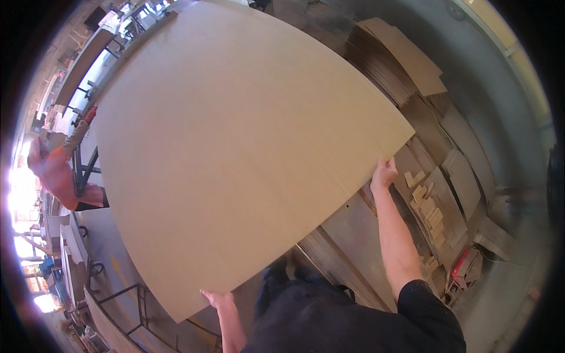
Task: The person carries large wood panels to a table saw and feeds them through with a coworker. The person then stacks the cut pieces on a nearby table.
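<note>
A large, pale plywood sheet (247, 147) fills the middle of the head view, its near edge running slantwise in front of my body. My left hand (219, 299) grips that edge close to the near left corner, thumb on top and the other fingers hidden beneath. Toward the right corner, my right hand (384, 173) is closed on the same edge, the arm stretched forward. What carries the sheet's far part is hidden under it.
A co-worker in a reddish top (56, 176) reaches toward metal framework at the left. Stacked brown boards (382, 59) stand far right, with small wood offcuts (428, 215) nearer. A dark metal frame (141, 306) is at lower left. Long boards (335, 253) lie below the sheet.
</note>
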{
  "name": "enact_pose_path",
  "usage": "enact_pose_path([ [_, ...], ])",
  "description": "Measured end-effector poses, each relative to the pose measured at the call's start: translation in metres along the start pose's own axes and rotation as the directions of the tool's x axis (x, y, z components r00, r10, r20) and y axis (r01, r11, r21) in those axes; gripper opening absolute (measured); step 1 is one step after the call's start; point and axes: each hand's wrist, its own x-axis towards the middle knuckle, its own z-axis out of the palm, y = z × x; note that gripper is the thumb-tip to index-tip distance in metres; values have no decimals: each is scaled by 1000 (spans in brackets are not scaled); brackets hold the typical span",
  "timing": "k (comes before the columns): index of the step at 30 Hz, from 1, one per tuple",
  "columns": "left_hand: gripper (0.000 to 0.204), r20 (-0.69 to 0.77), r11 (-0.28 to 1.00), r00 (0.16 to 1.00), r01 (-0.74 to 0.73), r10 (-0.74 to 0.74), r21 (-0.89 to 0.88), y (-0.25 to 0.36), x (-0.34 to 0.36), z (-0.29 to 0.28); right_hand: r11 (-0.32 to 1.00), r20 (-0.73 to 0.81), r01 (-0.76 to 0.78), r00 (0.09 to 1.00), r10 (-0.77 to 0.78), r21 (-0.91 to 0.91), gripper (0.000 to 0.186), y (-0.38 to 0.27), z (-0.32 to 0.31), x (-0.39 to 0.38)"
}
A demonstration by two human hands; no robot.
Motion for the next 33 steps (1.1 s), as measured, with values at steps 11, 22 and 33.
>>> enact_pose_path([
  [11,42,166,108,912,-221,375,969,103,-55,-27,967,-12,-63,998,63,-248,46,19,-10,16],
  [22,40,278,-60,648,-338,709,939,211,146,-116,967,51,16,999,-3,-254,42,5,14,5],
  [33,32,267,219,683,-536,680,815,193,171,-106,999,112,10,994,-14,31,43,23,6,17],
])
